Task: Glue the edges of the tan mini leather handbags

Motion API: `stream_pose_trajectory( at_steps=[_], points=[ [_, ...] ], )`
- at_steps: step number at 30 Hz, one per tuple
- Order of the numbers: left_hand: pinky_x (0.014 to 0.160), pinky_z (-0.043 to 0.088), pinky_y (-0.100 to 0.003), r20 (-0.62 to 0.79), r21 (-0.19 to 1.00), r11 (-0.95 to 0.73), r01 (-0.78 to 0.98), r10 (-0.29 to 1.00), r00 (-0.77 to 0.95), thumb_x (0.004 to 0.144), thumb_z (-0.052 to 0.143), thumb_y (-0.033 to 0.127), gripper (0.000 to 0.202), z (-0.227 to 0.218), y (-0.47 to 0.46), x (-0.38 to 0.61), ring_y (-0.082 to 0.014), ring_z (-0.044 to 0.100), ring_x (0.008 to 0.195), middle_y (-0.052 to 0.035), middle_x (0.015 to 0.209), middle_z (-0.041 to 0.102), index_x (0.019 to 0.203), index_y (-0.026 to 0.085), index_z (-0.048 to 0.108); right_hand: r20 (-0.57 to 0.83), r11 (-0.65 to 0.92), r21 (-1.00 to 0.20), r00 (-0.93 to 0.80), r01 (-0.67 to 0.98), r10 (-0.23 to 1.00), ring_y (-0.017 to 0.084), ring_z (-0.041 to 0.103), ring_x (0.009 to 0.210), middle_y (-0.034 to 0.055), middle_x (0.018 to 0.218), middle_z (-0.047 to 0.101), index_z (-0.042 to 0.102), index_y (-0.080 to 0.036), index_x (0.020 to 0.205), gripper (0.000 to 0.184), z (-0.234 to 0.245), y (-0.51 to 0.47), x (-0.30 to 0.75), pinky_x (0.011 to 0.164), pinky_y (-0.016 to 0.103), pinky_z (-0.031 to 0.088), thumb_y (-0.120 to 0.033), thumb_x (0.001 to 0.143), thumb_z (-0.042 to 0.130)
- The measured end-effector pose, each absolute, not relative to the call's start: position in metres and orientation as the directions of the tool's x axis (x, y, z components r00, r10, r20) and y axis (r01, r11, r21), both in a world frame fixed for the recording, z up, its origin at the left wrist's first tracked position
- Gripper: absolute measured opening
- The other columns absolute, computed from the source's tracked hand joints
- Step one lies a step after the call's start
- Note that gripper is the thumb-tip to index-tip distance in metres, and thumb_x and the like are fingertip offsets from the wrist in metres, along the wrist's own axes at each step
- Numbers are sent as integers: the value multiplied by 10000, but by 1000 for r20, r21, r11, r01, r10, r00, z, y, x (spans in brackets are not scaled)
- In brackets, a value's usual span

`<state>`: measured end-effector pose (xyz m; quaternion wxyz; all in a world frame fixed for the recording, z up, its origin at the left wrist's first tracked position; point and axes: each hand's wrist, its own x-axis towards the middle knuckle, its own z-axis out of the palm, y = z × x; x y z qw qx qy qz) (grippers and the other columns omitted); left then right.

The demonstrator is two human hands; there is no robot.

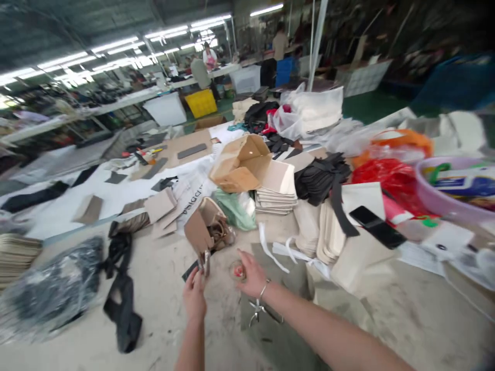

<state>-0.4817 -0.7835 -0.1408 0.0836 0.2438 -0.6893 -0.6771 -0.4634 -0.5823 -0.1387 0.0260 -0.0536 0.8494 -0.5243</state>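
My right hand (251, 275) curls its fingers around a small round clear object with a red centre (238, 271), low over the table. My left hand (194, 296) is closed in a pinch beside a small dark flat piece (190, 271) and a narrow brown shiny strip (206, 263); blur hides exactly what it grips. Just beyond it stands an open cardboard box (198, 232) with brown strap-like pieces (219, 233) spilling from its side. Under my right wrist, metal scissors (257, 309) lie on a grey-green sheet (282, 330).
Stacked cream panels (275, 198), a larger carton (240, 165) and black strips (319, 178) crowd the table's middle. A phone (377, 225) and a purple basin (419, 178) are on the right. Plastic-wrapped dark material (58, 288) and a black strap (122, 309) lie left. People work far behind.
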Motion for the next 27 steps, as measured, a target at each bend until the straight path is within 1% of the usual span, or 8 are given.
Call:
stream_pose_trajectory(
  at_steps=[5,7,10,13,15,18,22,27],
  points=[
    [1049,391,-425,-181,983,-56,-173,-390,-903,755,623,388,544,-154,-804,-476,-267,481,1233,-162,1399,411,1215,133,483,54,357,-928,-988,-102,-142,261,457,1214,118,1314,484,210,-217,1452,1040,-143,-612,-481,1059,424,361,-89,546,705],
    [1099,309,-467,-72,978,165,-127,-305,-950,726,660,359,556,-159,-808,-476,-284,406,1293,-129,1440,362,1224,164,509,36,348,-935,-992,-76,-120,246,508,1161,103,1264,529,198,-213,1446,1062,-147,-611,-485,1026,403,401,-97,532,727],
    [1112,258,-501,269,703,678,216,28,-963,749,609,296,536,-171,-805,-480,-301,322,1331,-151,1443,328,1247,126,513,15,324,-945,-996,-41,-83,220,578,1057,77,1182,585,288,-195,1372,1004,-150,-606,-482,957,366,460,-96,486,750],
    [1065,326,-493,345,435,801,411,273,-898,773,557,262,538,-184,-790,-489,-313,342,1292,-186,1316,455,1264,54,483,-2,298,-955,-1000,-4,-18,207,621,942,56,1091,625,386,-201,1223,804,-146,-598,-472,873,364,503,-82,497,711],
    [1022,352,-504,301,412,828,381,272,-914,762,559,241,418,-188,-779,-499,-325,413,1194,-163,1123,571,1141,66,577,-7,286,-958,-1000,13,23,212,631,906,47,1057,634,399,-214,1163,720,-138,-588,-462,833,372,516,-84,516,685],
    [945,390,-481,262,440,833,336,239,-935,768,521,191,166,-185,-764,-513,-283,486,975,-119,871,581,838,120,654,-3,270,-963,-996,27,89,225,633,933,51,1081,626,359,-233,1185,740,-119,-559,-438,843,383,518,-121,542,709],
    [924,401,-439,215,513,796,321,242,-946,699,576,229,161,-172,-746,-521,-288,466,1012,-131,1009,574,811,135,645,126,401,-916,-970,-34,206,262,607,1048,75,1148,616,316,-273,1271,787,-86,-493,-394,914,428,502,-271,630,773],
    [673,473,-399,128,693,708,134,62,-990,776,454,400,290,-146,-726,-511,-235,536,683,-96,700,555,716,139,565,286,651,-759,-889,18,357,310,613,1038,117,1145,621,308,-295,1338,812,-67,-399,-329,867,465,538,-378,673,768]
  ],
)
